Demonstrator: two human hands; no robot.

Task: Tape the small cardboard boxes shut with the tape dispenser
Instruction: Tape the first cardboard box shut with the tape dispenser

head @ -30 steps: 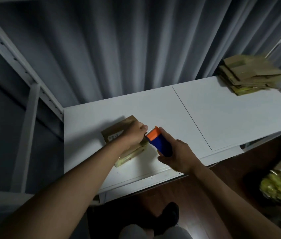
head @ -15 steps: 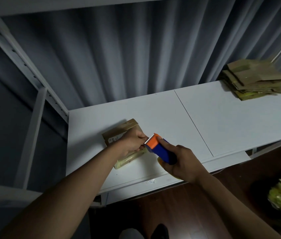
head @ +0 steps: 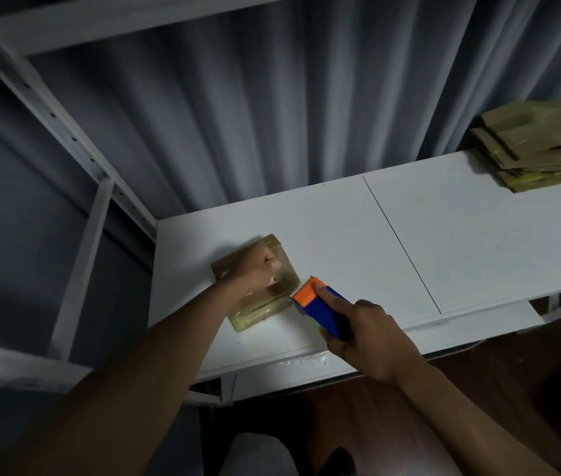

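Observation:
A small brown cardboard box (head: pixel 274 300) lies flat on the white table (head: pixel 341 242), near its left front part. My left hand (head: pixel 258 267) rests on top of the box with its fingers curled into a fist, pressing down on it. My right hand (head: pixel 372 334) grips a blue and orange tape dispenser (head: pixel 320 307). Its orange toothed head sits at the box's right edge, and my forefinger lies along its top.
A stack of flattened cardboard boxes (head: pixel 540 146) lies at the table's far right. A white shelf frame (head: pixel 76 139) rises on the left, a grey curtain (head: pixel 272 97) hangs behind. Dark wood floor (head: pixel 478 424) lies below the front edge.
My left hand slid back across the box top, away from the dispenser, and now presses as a fist. The dispenser stays at the box's right edge.

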